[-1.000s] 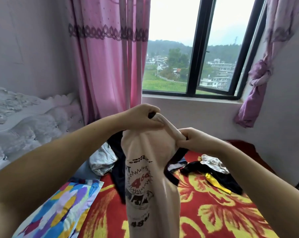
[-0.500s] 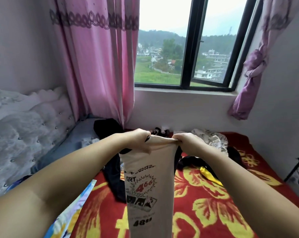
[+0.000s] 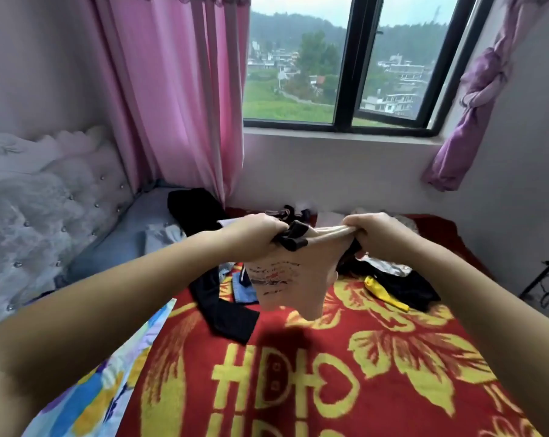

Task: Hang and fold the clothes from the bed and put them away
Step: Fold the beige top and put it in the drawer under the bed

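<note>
A beige printed T-shirt [image 3: 293, 279] with black trim hangs folded over above the bed, its lower end swung up and blurred. My left hand [image 3: 254, 234] grips its top left corner at the black trim. My right hand [image 3: 372, 230] grips the top right corner. Both arms stretch forward over the red and yellow blanket [image 3: 345, 373]. Behind the shirt, more clothes lie on the bed: a long black garment [image 3: 222, 304], a black piece [image 3: 194, 209] near the curtain, and a black and yellow pile [image 3: 399, 288] at the right.
A white tufted headboard [image 3: 46, 209] stands at the left, a colourful pillow [image 3: 102, 383] at the near left. Pink curtain [image 3: 178, 89], window [image 3: 345, 64] and a tied purple curtain [image 3: 468, 121] are beyond the bed. A black stand [image 3: 547, 279] is at the right wall.
Both hands have moved lower and farther over the bed, and spread apart. The long hanging shirt now appears much shorter, its lower part swung up. The view has tilted down.
</note>
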